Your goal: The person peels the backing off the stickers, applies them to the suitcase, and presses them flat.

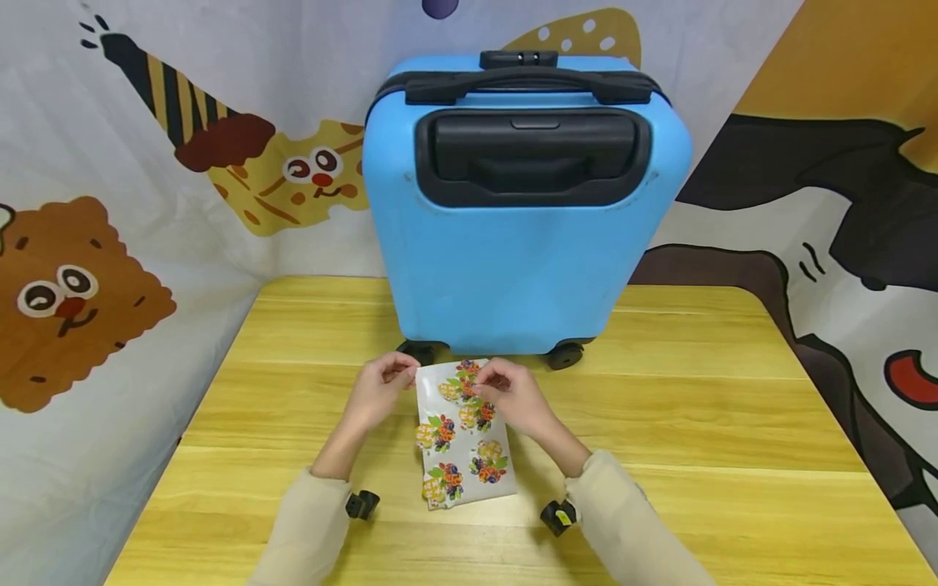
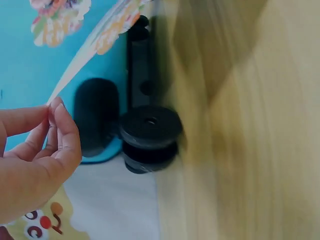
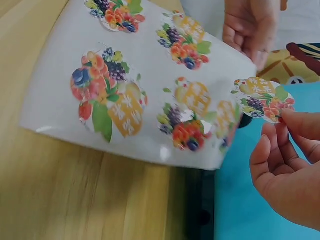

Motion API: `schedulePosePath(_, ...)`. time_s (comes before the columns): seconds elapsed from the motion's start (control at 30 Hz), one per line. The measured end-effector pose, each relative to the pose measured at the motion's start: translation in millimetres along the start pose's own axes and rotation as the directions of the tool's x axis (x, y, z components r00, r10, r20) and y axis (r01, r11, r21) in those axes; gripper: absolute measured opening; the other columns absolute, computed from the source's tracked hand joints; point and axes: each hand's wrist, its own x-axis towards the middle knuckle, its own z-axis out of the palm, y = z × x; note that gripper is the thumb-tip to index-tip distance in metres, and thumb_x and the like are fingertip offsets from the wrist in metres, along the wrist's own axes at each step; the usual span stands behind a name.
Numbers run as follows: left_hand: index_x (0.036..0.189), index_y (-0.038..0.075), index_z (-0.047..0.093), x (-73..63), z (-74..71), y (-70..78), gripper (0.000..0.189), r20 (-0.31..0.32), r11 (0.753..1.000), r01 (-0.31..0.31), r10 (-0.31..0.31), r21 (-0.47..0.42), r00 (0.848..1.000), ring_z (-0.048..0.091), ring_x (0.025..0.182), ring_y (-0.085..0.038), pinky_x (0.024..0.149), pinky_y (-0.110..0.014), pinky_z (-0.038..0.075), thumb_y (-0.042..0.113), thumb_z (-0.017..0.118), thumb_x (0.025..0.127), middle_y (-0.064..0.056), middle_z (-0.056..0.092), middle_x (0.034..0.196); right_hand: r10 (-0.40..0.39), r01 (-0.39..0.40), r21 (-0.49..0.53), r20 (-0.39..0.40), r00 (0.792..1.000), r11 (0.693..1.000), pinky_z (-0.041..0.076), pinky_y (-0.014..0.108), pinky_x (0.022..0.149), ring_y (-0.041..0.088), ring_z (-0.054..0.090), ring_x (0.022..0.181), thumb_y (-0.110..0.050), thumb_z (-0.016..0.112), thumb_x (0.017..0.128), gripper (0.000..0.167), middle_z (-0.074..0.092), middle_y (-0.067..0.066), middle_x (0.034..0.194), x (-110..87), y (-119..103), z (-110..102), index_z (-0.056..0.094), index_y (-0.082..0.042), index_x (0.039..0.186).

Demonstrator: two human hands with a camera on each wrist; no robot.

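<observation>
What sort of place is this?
Probably a staged recording corner: a cartoon-print backdrop around a wood-grain table, and a blue hard-shell suitcase standing on the tabletop.

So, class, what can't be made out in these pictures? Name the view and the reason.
- Head: any digits on the black lock, too small.
- Head: the far side of the suitcase, hidden by its near face.
- Left wrist: the sticker sheet's far end, cut off by the top edge.
- Right wrist: part of the left hand, cut off above.
</observation>
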Motion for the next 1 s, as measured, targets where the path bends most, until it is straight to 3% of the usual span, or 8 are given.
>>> schedulePosePath(0.3,0.098,-0.01,0.059,8.0,-7.9,-25.6,0.014,-0.04,0.996,0.09,-0.091,-0.023,0.995,0.058,0.082,-0.033,0.076,-0.043,0.051,-0.002,0.051,0.091,-0.019,0.058,0.088,0.041,-0.04,0.007,-0.023,0.999,0.999,0.045,0.023,0.06,0.027,0.052,0.068,0.013,0.058,0.079,0.004,0.058,0.022,0.079,-4.4,9,-13,0.057,0.01,0.08)
schedulePosePath(0.5,0.096,-0.013,0.059,10.3,-11.0,-36.4,0.012,-0.065,0.993,0.115,-0.116,-0.011,0.991,0.06,0.077,-0.024,0.075,-0.041,0.052,-0.007,0.052,0.088,-0.022,0.06,0.089,0.056,-0.055,0.005,-0.042,0.998,0.998,0.044,0.021,0.06,0.025,0.052,0.068,0.015,0.058,0.078,0.005,0.058,0.023,0.078,-4.5,15,-19,0.057,0.011,0.08)
schedulePosePath(0.73,0.097,-0.012,0.06,7.5,-14.2,-42.0,0.014,-0.047,0.988,0.141,-0.138,0.063,0.989,0.059,0.083,-0.036,0.073,-0.041,0.051,-0.004,0.054,0.087,-0.02,0.062,0.088,0.038,-0.037,0.016,-0.042,0.998,0.999,0.045,0.022,0.061,0.021,0.052,0.068,0.011,0.061,0.078,0.006,0.058,0.018,0.078,-1.0,43,-19,0.059,0.007,0.08)
schedulePosePath(0.87,0.099,-0.011,0.06,6.9,-16.8,-42.6,0.015,-0.037,0.984,0.137,-0.134,0.116,0.99,0.06,0.084,-0.034,0.07,-0.034,0.051,-0.002,0.055,0.088,-0.021,0.062,0.091,0.038,-0.038,0.014,-0.054,0.998,0.999,0.046,0.023,0.061,0.019,0.052,0.069,0.009,0.063,0.078,0.007,0.059,0.015,0.078,1.0,52,-19,0.06,0.003,0.08)
schedulePosePath(1.0,0.1,-0.007,0.061,5.4,-16.7,-35.1,0.016,-0.017,0.981,0.092,-0.091,0.17,0.996,0.059,0.085,-0.029,0.07,-0.031,0.048,0.002,0.057,0.088,-0.016,0.063,0.092,0.027,-0.026,0.013,-0.06,0.998,1.0,0.046,0.025,0.061,0.018,0.052,0.069,0.008,0.063,0.077,0.008,0.059,0.015,0.078,2.5,49,-20,0.061,0.001,0.079)
